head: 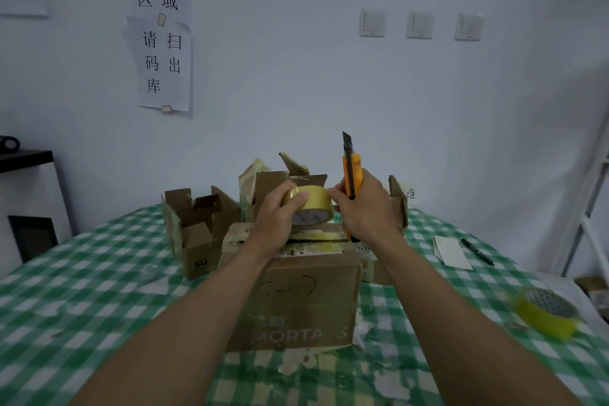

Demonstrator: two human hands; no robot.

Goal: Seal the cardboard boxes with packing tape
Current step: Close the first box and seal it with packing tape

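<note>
Left hand grip clamped on tape roll, held above closed box on table. Right hand grip clamped on orange knife, fingertips at roll's edge. Knife's lower end hidden behind hand. Second roll at right blurred.

Shut box right in front of me on table. Open box to its left, pen & spare tape roll to its right.

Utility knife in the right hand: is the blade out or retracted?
Out. The utility knife points upward in the right hand, and a dark blade segment projects above its orange body.
</note>
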